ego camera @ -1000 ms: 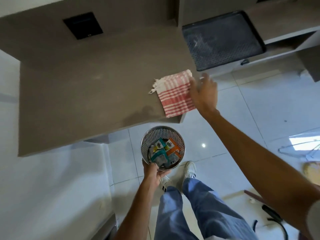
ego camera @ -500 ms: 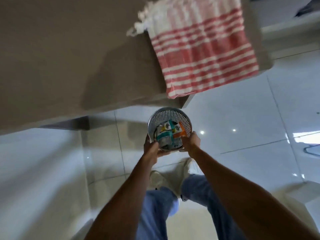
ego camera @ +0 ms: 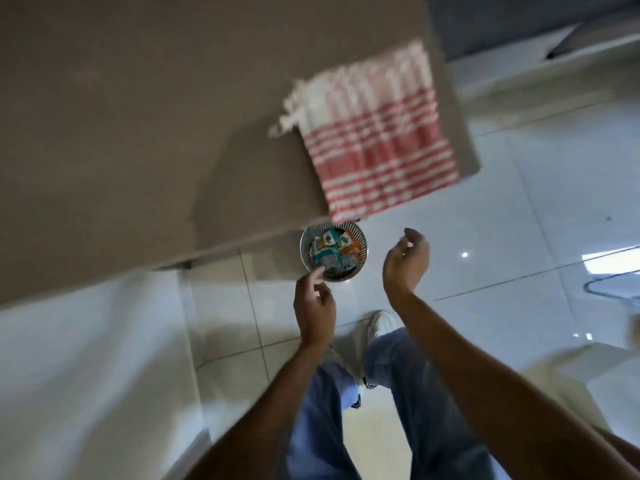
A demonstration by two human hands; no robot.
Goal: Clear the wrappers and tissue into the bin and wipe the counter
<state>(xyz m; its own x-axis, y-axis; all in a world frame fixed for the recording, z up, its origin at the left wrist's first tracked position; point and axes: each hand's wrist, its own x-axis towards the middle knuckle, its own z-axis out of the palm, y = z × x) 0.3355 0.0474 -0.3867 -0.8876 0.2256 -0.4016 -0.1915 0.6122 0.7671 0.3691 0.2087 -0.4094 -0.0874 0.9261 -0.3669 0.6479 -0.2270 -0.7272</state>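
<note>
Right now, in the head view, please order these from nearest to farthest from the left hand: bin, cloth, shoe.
From the left hand:
1. Bin, just ahead, by the fingertips.
2. Shoe, to the right, on the floor.
3. Cloth, far ahead, on the counter corner.

Both bare forearms reach forward, side by side. The left hand hangs loose, index finger extended ahead of its curled fingers. The right hand is raised, palm inward, fingers bent, holding nothing.

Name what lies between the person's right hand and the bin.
Only bare white floor tile, seen in the head view, separates the right hand from the bin.
</note>
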